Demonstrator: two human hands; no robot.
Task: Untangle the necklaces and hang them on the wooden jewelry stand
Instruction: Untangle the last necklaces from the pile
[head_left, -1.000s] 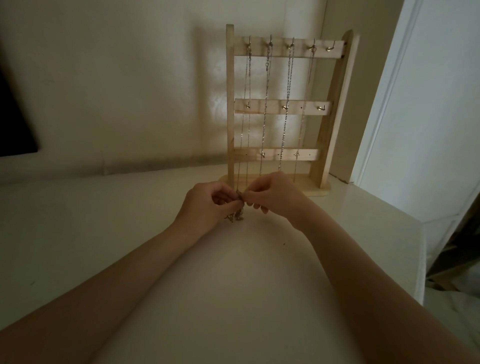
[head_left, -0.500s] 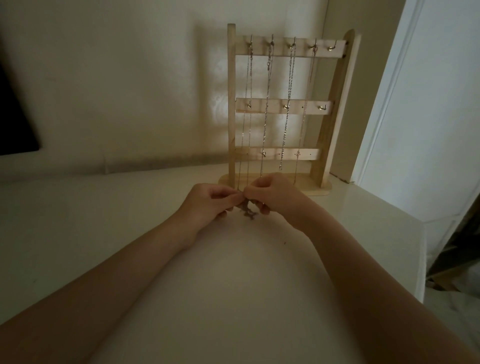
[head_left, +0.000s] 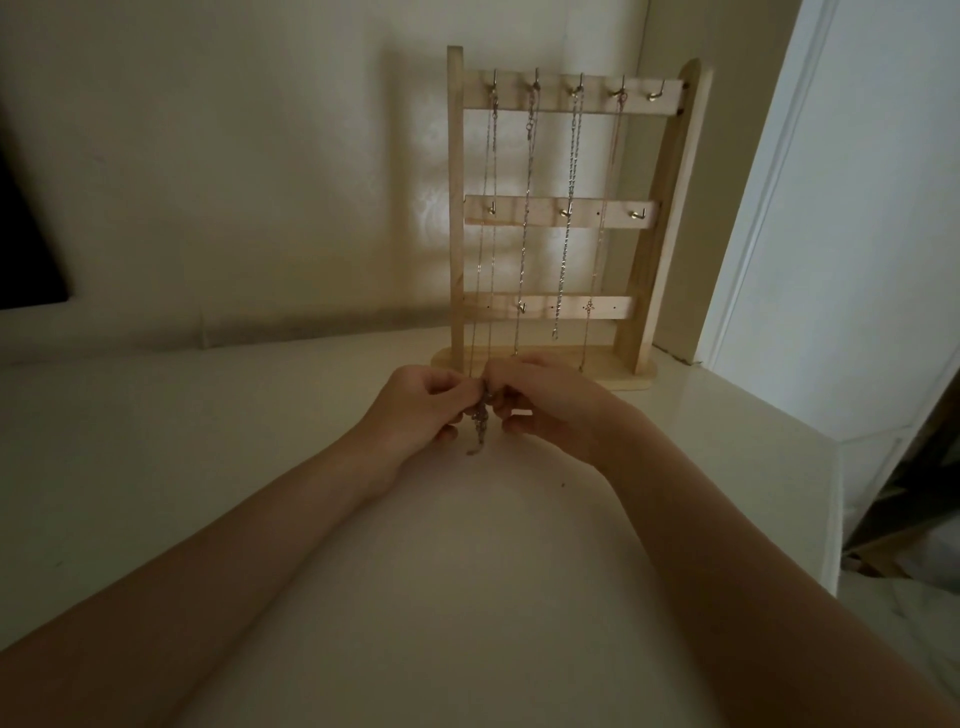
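Smooth white desk (head_left: 156, 467) ran L to R w/ a tiny dark speck (head_left: 563, 485) on it. Plain cream wall (head_left: 234, 156) stood behind; dark rectangular panel (head_left: 26, 234) at far L, white door frame (head_left: 831, 208) at R.

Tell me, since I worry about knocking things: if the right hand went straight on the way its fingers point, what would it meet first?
Probably the left hand. The right hand points leftward at it, and both pinch the tangled chain between them, fingers nearly touching.
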